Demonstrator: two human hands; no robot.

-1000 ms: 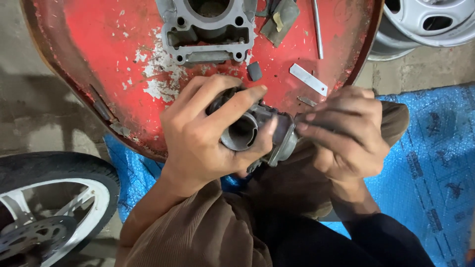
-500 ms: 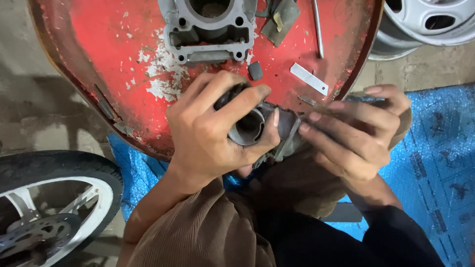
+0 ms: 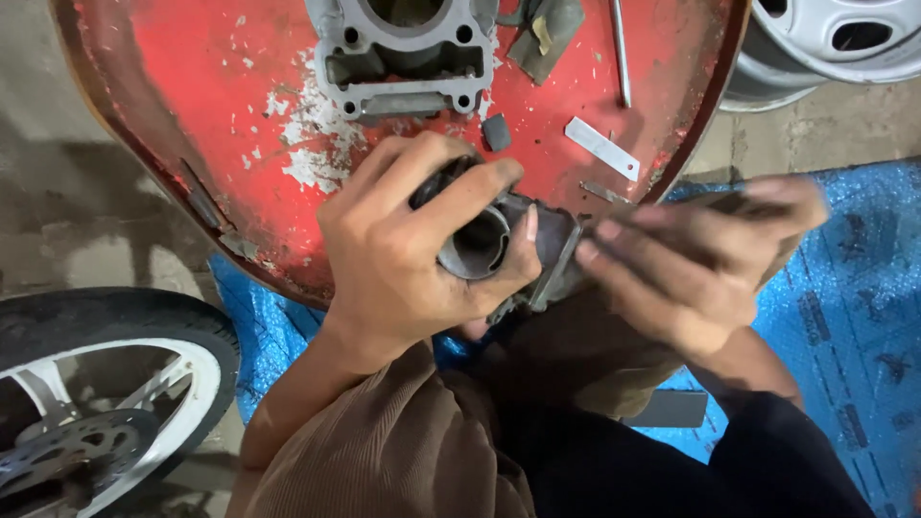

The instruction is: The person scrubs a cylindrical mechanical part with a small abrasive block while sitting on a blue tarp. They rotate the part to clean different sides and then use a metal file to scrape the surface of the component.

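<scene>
My left hand [image 3: 408, 254] grips a dark, grimy metal engine part [image 3: 499, 245] with a round bore, fingers wrapped over its top and thumb under its rim. My right hand [image 3: 696, 264] is blurred with motion and presses its fingertips against the part's flat right side; a dark flat piece seems to lie under its fingers, too blurred to tell. Both hands hover over the near edge of a worn red metal panel [image 3: 288, 115]. A grey engine cylinder block [image 3: 403, 58] stands on that panel, farther away.
On the red panel lie a thin metal rod [image 3: 621, 53], a white flat strip [image 3: 602, 149], a small dark block [image 3: 496, 132] and a dirty rag [image 3: 547, 34]. A motorcycle wheel [image 3: 106, 393] is lower left, a silver rim [image 3: 835, 38] upper right, blue tarp [image 3: 844, 317] beneath.
My right hand has slid out to the right and opened flatter along the part's side, now blurred. My left hand keeps its grip and has shifted slightly.
</scene>
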